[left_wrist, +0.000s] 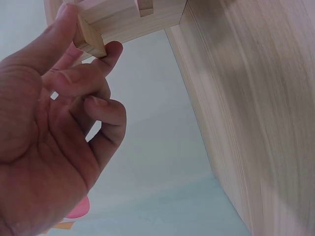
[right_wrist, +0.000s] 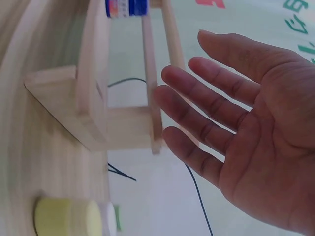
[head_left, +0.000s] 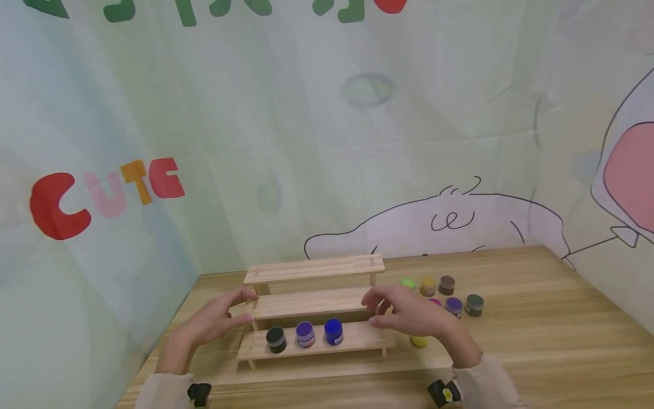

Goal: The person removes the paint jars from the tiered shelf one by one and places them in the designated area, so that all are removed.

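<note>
A three-tier wooden display rack (head_left: 317, 304) stands on the table. On its lowest step sit a black-lidded jar (head_left: 276, 339), a purple jar (head_left: 305, 334) and a blue jar (head_left: 334, 332). At the rack's left end, my left hand (head_left: 217, 318) pinches a wooden end piece (left_wrist: 89, 39) between thumb and fingers, as the left wrist view shows. My right hand (head_left: 409, 312) is beside the rack's right end. Its fingers (right_wrist: 197, 115) are loosely extended and hold nothing; whether they touch the middle plank I cannot tell.
Right of the rack, several small jars stand on the wooden table (head_left: 536, 329), among them a brown one (head_left: 447, 285), a dark green one (head_left: 474, 305) and a yellow one (head_left: 419, 341). My right hand partly covers this group. A printed cloth (head_left: 286, 142) hangs behind the table.
</note>
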Tool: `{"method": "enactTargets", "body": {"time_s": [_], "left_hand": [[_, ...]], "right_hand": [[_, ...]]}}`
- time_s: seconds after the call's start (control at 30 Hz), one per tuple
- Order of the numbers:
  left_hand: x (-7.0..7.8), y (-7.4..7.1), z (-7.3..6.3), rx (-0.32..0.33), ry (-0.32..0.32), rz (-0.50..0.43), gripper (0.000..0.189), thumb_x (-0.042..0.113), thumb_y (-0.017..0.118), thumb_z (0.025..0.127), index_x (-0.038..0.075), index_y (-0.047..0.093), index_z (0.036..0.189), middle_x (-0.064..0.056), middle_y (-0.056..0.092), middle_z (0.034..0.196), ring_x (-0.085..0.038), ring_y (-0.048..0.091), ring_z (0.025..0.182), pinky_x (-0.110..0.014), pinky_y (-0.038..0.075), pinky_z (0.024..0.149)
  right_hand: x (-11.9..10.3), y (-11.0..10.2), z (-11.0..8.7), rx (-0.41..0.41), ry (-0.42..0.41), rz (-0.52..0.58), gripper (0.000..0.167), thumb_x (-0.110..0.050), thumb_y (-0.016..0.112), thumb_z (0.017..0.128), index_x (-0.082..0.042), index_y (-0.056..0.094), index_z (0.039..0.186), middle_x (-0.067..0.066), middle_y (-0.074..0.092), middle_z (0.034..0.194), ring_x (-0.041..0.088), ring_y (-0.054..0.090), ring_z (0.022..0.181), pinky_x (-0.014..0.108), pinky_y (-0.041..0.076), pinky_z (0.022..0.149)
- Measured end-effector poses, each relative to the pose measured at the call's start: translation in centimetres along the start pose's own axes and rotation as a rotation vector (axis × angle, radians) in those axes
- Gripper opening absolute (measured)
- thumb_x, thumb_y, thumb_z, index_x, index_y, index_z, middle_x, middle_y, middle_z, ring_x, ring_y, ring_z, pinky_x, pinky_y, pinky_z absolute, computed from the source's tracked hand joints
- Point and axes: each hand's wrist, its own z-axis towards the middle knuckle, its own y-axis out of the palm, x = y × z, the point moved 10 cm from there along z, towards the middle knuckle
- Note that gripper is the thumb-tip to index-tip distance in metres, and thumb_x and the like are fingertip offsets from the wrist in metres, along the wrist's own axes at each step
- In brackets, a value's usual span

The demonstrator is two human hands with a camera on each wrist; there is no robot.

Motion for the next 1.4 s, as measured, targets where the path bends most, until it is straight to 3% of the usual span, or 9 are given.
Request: {"method": "enactTargets", "body": {"time_s": [0.23,0.47,0.63,0.87,1.13,1.4], "left_hand": [[0.0,0.0,0.1,-0.006,0.008,0.0,0.039,0.027,0.07,0.094,0.011,0.059,0.128,-0.024,0.054,0.141,-0.048,0.045,0.133,-0.061,0.044,0.097],[-0.1,0.1,-0.1,-0.003,0.017,-0.002,0.039,0.027,0.071,0.094,0.009,0.059,0.127,-0.023,0.055,0.14,-0.048,0.047,0.131,-0.061,0.045,0.096],[-0.2,0.2,-0.2,0.003,0.032,-0.01,0.038,0.026,0.071,0.094,0.009,0.059,0.126,-0.022,0.057,0.138,-0.049,0.047,0.131,-0.06,0.047,0.094],[0.0,0.5,0.1,-0.001,0.022,0.004,0.039,0.027,0.071,0.094,0.009,0.06,0.126,-0.02,0.058,0.139,-0.048,0.047,0.131,-0.06,0.046,0.095],[0.2,0.3,0.4,0.002,0.02,0.018,0.039,0.028,0.07,0.094,0.01,0.059,0.127,-0.021,0.056,0.14,-0.047,0.047,0.132,-0.062,0.042,0.099],[-0.1,0.1,0.0,0.006,0.012,0.021,0.04,0.028,0.07,0.095,0.01,0.059,0.128,-0.023,0.055,0.14,-0.047,0.048,0.131,-0.059,0.047,0.095]], "right_hand": [[-0.4,2.0,0.8,-0.011,-0.007,0.048,0.032,-0.017,0.071,0.094,-0.008,0.062,0.124,0.01,0.069,0.119,0.024,0.066,0.109,0.035,0.055,0.088],[-0.4,3.8,1.3,-0.032,0.005,0.025,0.044,-0.023,0.069,0.095,-0.008,0.058,0.135,0.009,0.063,0.134,0.021,0.063,0.117,0.036,0.05,0.097],[-0.4,5.3,1.6,-0.051,-0.005,0.065,0.052,-0.023,0.069,0.095,-0.006,0.052,0.141,0.012,0.058,0.14,0.025,0.06,0.123,0.04,0.048,0.101],[-0.3,6.8,2.0,0.001,-0.027,-0.051,0.058,-0.028,0.074,0.091,-0.009,0.053,0.142,0.004,0.06,0.138,0.019,0.056,0.127,0.04,0.043,0.107],[-0.3,7.0,2.4,0.097,-0.033,-0.043,0.047,-0.023,0.075,0.091,-0.009,0.06,0.133,0.005,0.064,0.131,0.022,0.058,0.123,0.04,0.046,0.104],[0.2,6.7,2.9,0.053,0.01,-0.05,0.039,-0.024,0.076,0.09,-0.015,0.065,0.126,-0.004,0.067,0.119,0.01,0.062,0.109,0.033,0.049,0.096]]}}
